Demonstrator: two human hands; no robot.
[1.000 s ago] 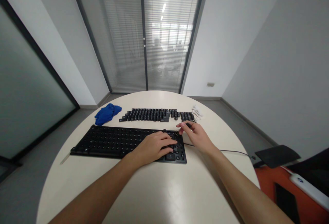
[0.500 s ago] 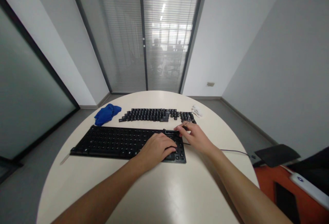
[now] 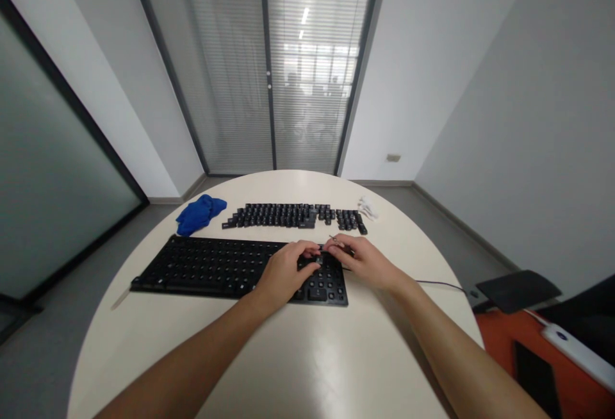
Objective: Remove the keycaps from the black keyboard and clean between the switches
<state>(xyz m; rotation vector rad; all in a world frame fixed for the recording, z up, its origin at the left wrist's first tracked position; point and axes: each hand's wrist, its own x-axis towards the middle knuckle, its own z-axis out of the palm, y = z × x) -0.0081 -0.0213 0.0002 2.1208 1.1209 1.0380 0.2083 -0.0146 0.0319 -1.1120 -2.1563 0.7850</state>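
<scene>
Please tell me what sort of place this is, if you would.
Probably a small office or meeting room: it has a round table, a glass wall with blinds, and a keyboard.

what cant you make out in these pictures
All in the head view:
- Right hand: the thin piece at its fingers is too small and partly covered to identify.
- Left hand: it hides part of the keyboard beneath.
- Loose keys: markings too small to read.
- Cable: a stretch is hidden behind the right wrist.
- Power strip: cut off by the right edge.
</scene>
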